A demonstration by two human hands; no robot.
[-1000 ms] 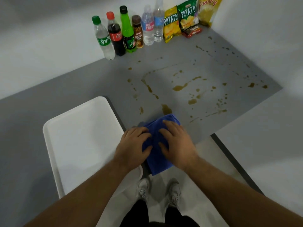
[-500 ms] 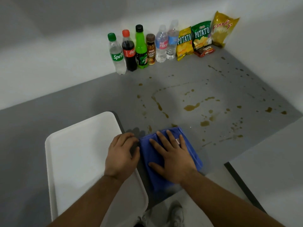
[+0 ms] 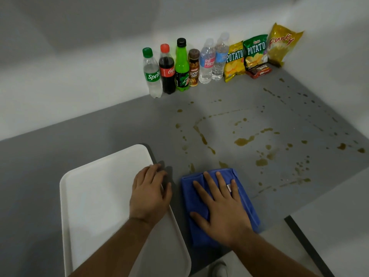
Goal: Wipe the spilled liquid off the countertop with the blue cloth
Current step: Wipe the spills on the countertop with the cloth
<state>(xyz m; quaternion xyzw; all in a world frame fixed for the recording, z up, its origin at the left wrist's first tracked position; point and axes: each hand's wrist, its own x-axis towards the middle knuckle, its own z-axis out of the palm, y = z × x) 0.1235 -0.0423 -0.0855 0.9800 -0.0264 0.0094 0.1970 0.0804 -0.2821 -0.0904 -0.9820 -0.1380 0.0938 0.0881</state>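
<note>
A folded blue cloth (image 3: 245, 198) lies flat near the front edge of the grey countertop (image 3: 119, 128). My right hand (image 3: 221, 206) presses down on it, palm flat and fingers spread. My left hand (image 3: 149, 194) rests on the right rim of a white tray (image 3: 95, 196), fingers apart, holding nothing. Brown spilled liquid (image 3: 243, 141) lies in blotches, streaks and drops across the countertop beyond and to the right of the cloth. The nearest drops touch the cloth's far edge.
Several drink bottles (image 3: 180, 65) and snack bags (image 3: 255, 51) stand in a row against the back wall. A white wall (image 3: 339, 56) bounds the counter on the right. The counter's front edge (image 3: 305, 242) runs diagonally at lower right, with floor below.
My left hand has come off the cloth and moved left onto the tray rim. My right hand has spread flat on the cloth. The camera view has tilted upward.
</note>
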